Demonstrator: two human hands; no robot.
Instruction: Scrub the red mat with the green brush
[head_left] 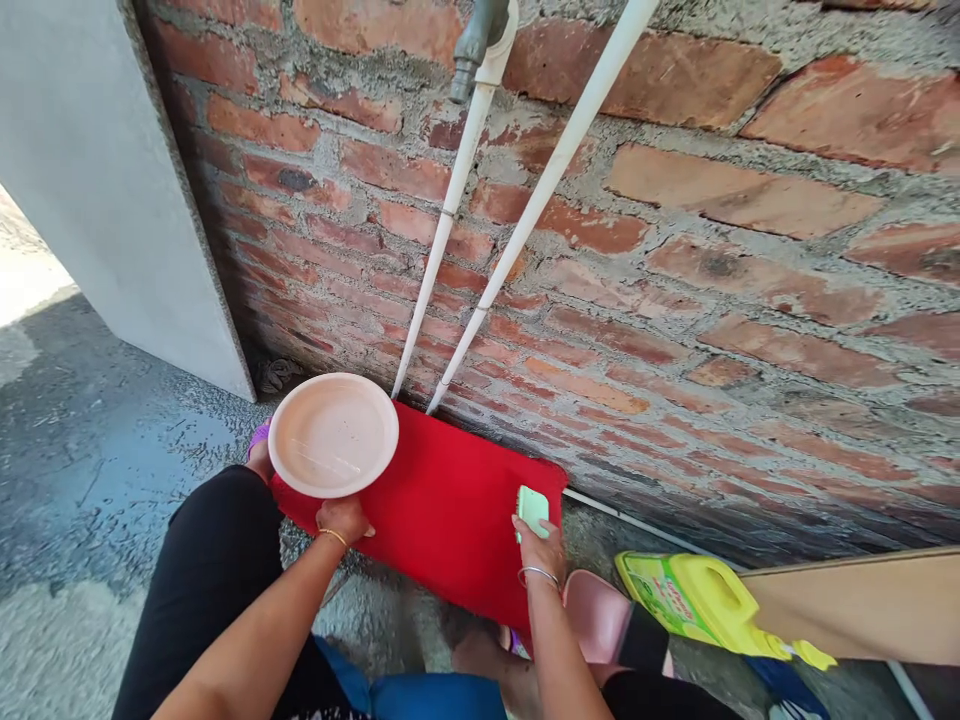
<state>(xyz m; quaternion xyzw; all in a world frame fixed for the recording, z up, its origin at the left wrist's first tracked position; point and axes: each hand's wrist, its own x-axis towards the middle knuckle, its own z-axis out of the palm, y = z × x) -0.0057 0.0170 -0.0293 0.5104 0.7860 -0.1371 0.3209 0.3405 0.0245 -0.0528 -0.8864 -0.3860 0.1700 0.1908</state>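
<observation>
My left hand (346,520) is closed at the near rim of a shallow pale pink basin (334,435); its fingers are partly hidden below the rim. The basin is tilted towards me, with a few light streaks across its inside. In my right hand (543,550) is a light green, block-shaped brush (533,510), held above the right end of a red cloth or mat (457,500). Any bristles on the brush are out of sight. The red mat stretches between both hands, close to the foot of the wall.
A brick wall (570,280) rises ahead, with two white pipes (540,190) and a grey tap (472,50). Right of my right hand are a pink plastic item (596,615), a yellow jug (694,600) and a tan board (862,605). A grey panel (127,180) leans left, above wet concrete (150,430).
</observation>
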